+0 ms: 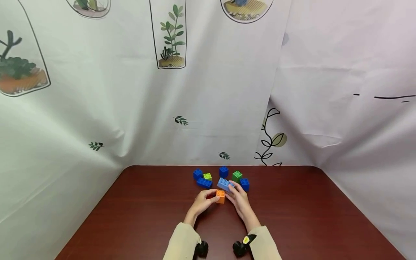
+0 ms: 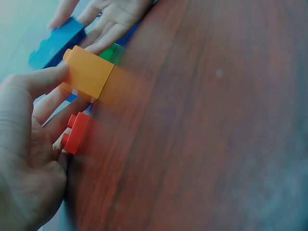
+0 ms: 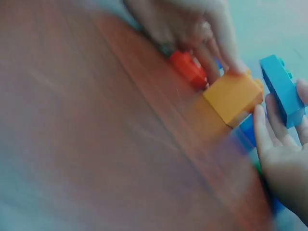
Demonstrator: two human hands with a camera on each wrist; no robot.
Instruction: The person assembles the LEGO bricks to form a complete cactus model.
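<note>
My left hand pinches an orange toy brick, its thumb on the near side. The brick stands on the table with its studs facing up. Under the left palm lies a red brick, mostly hidden in the head view. In my right hand is a longer light blue brick, tilted and held just beyond the orange one. A right fingertip comes up close to the orange brick's side; whether it touches, I cannot tell.
Behind the hands on the dark red-brown table are blue bricks, a lime brick, and a green brick. Another blue brick sits right of the right hand. A patterned white cloth hangs behind the table.
</note>
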